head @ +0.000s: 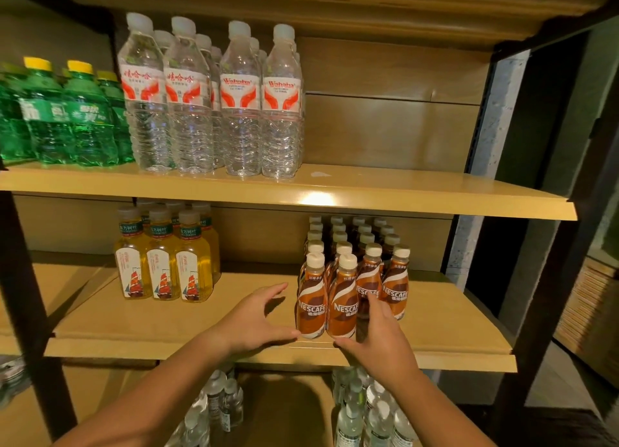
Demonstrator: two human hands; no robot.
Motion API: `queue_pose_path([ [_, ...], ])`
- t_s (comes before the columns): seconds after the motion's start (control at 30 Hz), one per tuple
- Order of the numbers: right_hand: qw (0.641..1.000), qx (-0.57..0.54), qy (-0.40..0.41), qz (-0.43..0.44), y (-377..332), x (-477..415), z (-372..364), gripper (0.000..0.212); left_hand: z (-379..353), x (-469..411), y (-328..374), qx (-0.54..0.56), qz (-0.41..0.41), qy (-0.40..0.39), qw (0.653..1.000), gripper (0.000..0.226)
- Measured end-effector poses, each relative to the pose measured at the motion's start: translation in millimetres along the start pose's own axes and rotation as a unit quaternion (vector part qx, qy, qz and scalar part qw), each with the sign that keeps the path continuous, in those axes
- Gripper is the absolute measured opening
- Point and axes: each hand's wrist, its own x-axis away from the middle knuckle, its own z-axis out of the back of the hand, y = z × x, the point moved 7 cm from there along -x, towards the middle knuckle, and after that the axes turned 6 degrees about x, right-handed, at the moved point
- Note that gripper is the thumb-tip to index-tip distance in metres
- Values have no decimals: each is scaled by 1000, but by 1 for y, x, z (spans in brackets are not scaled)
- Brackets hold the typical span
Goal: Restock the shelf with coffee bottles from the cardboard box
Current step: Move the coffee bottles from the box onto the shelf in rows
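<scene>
Brown coffee bottles (341, 307), four across, centre-right; left hand (254, 319) spread just beside them, right hand (378, 339) straight-fingered against the front.

A tan wooden shelf (368, 192) in a dark metal frame (536, 279) carried drinks on several boards. On the upper board stood green plastic bottles with yellow caps (77, 118) at the left, with tall clear water bottles with red-and-white labels (214, 111) just beside them. The middle board held yellow tea bottles with ship labels (164, 265) and, well apart to their right, rows of brown coffee bottles with cream caps (348, 299) reaching close to the front edge. Small clear bottles with white caps (368, 413) stood on a lower level.
</scene>
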Motion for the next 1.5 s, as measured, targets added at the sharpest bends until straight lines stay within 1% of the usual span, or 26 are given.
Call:
queue_pose_path([
  [0.1,997,67,-15,35,-9,4,14,111,8,16,8,-146,-15,-5,989,123],
  [0.2,989,135,-26,59,-23,12,26,122,12,30,10,-265,-9,-12,964,132],
  [0.33,975,208,-37,74,-43,29,37,126,17,51,12,-369,-23,-23,929,136],
  [0.43,966,242,-46,73,-54,48,41,128,23,70,10,-419,-45,-27,907,138],
  [0.63,955,284,-59,66,-84,93,36,125,39,119,0,-474,-71,-40,877,135],
  [0.8,945,304,-86,82,-133,146,20,119,61,193,-20,-476,-58,-51,876,131],
  [0.97,943,293,-119,101,-191,199,-16,116,92,290,-49,-483,-6,-53,874,128],
  [1.07,940,279,-139,137,-237,235,-55,113,113,349,-73,-492,31,-62,868,128],
  [1.13,936,280,-137,163,-261,251,-73,112,128,374,-88,-475,56,-56,876,131],
  [1.2,932,273,-155,181,-295,271,-95,112,151,408,-106,-473,80,-54,876,133],
  [1.3,930,250,-153,223,-351,292,-127,111,197,458,-142,-497,113,-39,859,132],
  [1.5,913,229,-196,276,-484,313,-206,114,307,537,-219,-500,180,-5,847,133],
])
